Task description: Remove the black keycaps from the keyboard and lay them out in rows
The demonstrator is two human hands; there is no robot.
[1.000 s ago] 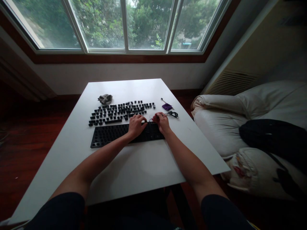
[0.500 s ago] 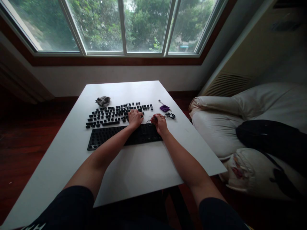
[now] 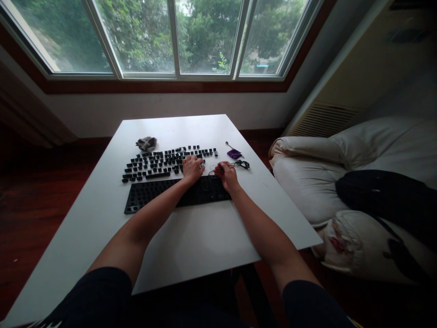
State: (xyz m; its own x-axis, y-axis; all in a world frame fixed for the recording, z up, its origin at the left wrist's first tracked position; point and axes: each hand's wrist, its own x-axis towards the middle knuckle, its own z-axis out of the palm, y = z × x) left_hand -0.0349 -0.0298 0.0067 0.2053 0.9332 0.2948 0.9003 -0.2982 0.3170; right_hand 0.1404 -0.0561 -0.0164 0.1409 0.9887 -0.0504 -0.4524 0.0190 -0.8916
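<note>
A black keyboard [image 3: 150,193] lies along the near side of the white table, with many of its keycaps off. Behind it, loose black keycaps [image 3: 157,175] are laid out in rows. My left hand [image 3: 193,167] rests over the right end of these rows, fingers bent and apart, thumb separate; its fingertips are partly hidden. Above the keyboard's upper right corner, my right hand [image 3: 227,174] is closed on a thin wire keycap puller [image 3: 210,172], whose loop sticks out to the left. Most of the puller is hidden by the fingers.
A crumpled grey cloth [image 3: 146,144] lies at the back left of the white table [image 3: 191,241]. At the right are a purple pouch or cloth [image 3: 234,154], a thin brush-like stick [image 3: 228,145] and a coiled black cable [image 3: 243,164]. A cream sofa [image 3: 303,182] with a black bag stands beside the table.
Both hands stay almost where they were. The wire loop at my right hand has shifted very slightly; the keyboard and keycaps look the same.
</note>
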